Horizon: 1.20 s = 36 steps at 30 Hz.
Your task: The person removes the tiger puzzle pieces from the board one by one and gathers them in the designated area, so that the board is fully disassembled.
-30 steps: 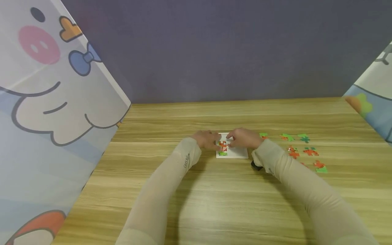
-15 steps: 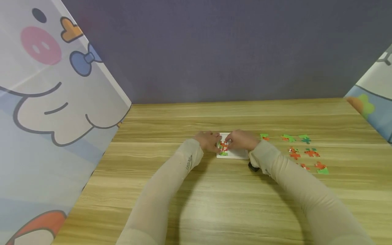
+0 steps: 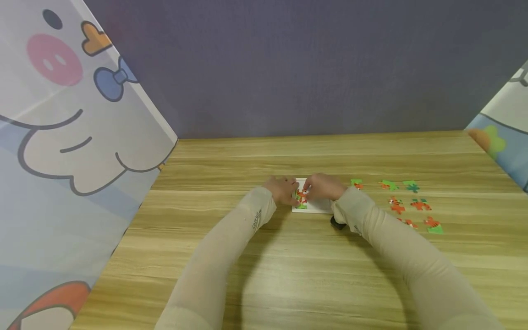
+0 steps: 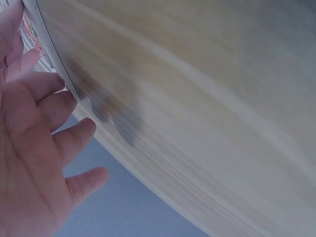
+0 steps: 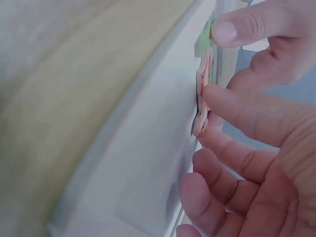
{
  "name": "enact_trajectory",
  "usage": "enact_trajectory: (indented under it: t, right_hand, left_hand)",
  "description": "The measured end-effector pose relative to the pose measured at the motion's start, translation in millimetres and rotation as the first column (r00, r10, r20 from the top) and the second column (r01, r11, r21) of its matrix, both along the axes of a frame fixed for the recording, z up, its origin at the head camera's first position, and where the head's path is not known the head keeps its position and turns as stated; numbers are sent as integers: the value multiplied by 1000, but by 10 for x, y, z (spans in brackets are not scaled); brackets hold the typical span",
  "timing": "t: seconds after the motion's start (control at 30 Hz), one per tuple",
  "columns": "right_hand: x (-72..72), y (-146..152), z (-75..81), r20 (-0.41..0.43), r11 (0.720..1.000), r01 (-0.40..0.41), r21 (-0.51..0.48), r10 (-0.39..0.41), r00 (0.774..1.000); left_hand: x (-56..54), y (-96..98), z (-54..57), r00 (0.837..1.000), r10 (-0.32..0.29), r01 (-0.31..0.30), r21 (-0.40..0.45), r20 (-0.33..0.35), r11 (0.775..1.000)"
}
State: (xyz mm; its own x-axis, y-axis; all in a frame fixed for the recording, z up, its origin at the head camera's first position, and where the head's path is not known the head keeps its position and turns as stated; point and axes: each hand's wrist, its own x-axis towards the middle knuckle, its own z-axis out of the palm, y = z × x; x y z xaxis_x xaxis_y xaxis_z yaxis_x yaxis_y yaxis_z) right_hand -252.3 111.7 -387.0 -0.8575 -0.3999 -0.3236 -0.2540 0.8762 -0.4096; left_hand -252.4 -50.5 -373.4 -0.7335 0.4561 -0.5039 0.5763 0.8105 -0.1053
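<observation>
A white puzzle tray (image 3: 313, 211) lies on the wooden table, with orange and green jigsaw pieces (image 3: 302, 205) along its left side. My left hand (image 3: 282, 190) rests at the tray's left edge, its fingers spread and slightly bent in the left wrist view. In the right wrist view its thumb presses a green piece (image 5: 204, 39). From the right, my right hand (image 3: 326, 187) reaches over the tray. Its thumb and forefinger pinch an orange-and-white puzzle piece (image 5: 201, 84), lying against the green one. Whether the two pieces interlock, I cannot tell.
Several loose puzzle pieces lie right of the tray, among them a green one (image 3: 389, 185), an orange one (image 3: 420, 205) and an orange-green one (image 3: 434, 225). A dark grey panel (image 3: 309, 68) rises behind the table (image 3: 313, 275); a cartoon-printed panel (image 3: 82, 137) stands at left.
My right hand has shifted slightly left and stays close over the pieces at the tray's left side. The left hand has barely moved. The loose pieces lie as before.
</observation>
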Motion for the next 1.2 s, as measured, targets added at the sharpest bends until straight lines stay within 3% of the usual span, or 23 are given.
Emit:
enact_trajectory:
  t: [0.37, 0.7, 0.93, 1.2]
  right_hand:
    - [11, -6, 25, 21, 998, 44, -39, -43, 999]
    - [35, 4, 34, 26, 985, 60, -161, -57, 998]
    - [50, 46, 41, 25, 967, 43, -253, -37, 999]
    - [54, 123, 44, 21, 943, 63, -326, -59, 998]
  left_hand:
    - [-6, -16, -21, 1000, -14, 14, -11, -25, 1000]
    - [9, -29, -17, 1000, -2, 2, -23, -10, 1000]
    - [-27, -81, -2, 992, 38, -45, 58, 118, 997]
    - [-33, -197, 61, 969, -28, -18, 184, 245, 983]
